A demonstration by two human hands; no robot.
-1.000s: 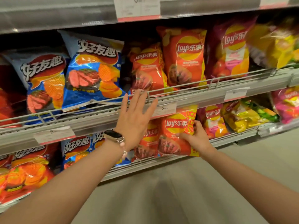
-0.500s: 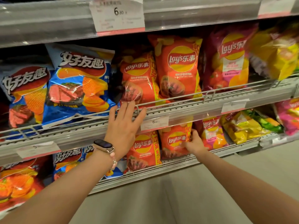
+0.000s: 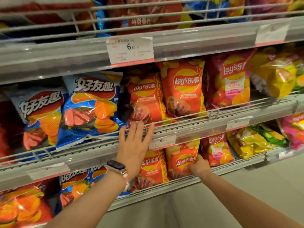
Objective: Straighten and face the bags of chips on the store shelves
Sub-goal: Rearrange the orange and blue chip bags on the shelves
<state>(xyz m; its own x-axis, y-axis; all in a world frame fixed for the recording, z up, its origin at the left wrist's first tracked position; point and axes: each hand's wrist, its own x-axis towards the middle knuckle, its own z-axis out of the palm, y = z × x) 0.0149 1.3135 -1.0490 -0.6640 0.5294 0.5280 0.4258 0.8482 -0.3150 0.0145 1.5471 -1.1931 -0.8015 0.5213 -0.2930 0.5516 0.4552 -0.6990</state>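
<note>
My left hand (image 3: 134,145) is raised with straight fingers against the wire rail of the middle shelf (image 3: 205,125), its fingertips at the bottom of a tilted orange Lay's bag (image 3: 143,99). An upright orange Lay's bag (image 3: 183,89) stands to the right of that one. On the lower shelf, my right hand (image 3: 199,165) grips the right edge of another orange Lay's bag (image 3: 181,160), which stands beside a matching orange bag (image 3: 150,168). Two blue bags (image 3: 92,107) lean on the middle shelf at left.
A purple Lay's bag (image 3: 230,81) and yellow bags (image 3: 279,74) fill the middle shelf's right side. Pink and yellow bags (image 3: 246,142) lie on the lower shelf at right. A price tag (image 3: 130,51) hangs from the upper shelf rail. Grey floor lies below.
The view has tilted upward, so the shelves sit lower in the frame. My right hand pushed the lower orange bag back into the shelf. My left hand stays at the middle rail.
</note>
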